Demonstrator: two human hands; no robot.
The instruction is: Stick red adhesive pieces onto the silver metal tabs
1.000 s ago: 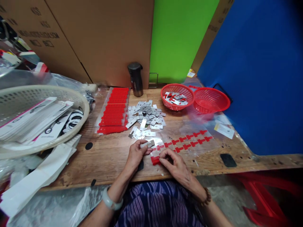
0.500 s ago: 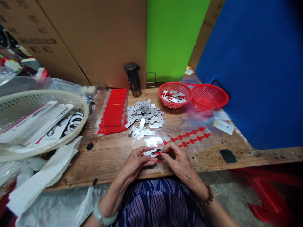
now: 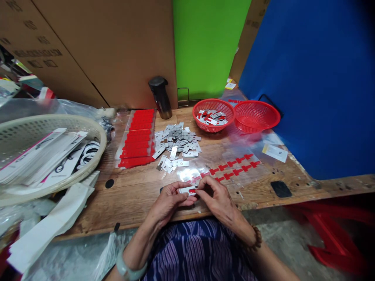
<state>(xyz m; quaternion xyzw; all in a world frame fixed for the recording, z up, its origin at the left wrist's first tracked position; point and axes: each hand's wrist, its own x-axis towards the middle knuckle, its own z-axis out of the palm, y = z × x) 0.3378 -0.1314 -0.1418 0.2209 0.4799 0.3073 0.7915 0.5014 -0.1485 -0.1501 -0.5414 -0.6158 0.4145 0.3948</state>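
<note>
My left hand [image 3: 167, 203] is closed on a small flat white-and-silver plate [image 3: 183, 190], its thumb on top and fingers beneath. A red sticker [image 3: 192, 191] lies over the dark slot of that plate. My right hand [image 3: 219, 200] is closed in a pinch at the sticker's right end, where the fingertips hide part of it. Just beyond both hands is a clear sheet with rows of red T-shaped stickers [image 3: 231, 164]. Farther back sits a loose pile of similar plates [image 3: 178, 137].
Sheets of red stickers [image 3: 137, 136] are stacked left of the pile. Behind stands a dark flask [image 3: 161, 97]. One red basket [image 3: 213, 127] contains plates with red on them; another red basket [image 3: 256, 117] stands beside it. A large cream basket [image 3: 101, 144] with printed cards is at left.
The red sticker now lies along the plate over its dark slot; before, it was angled up in my right fingers. The view has shifted slightly.
</note>
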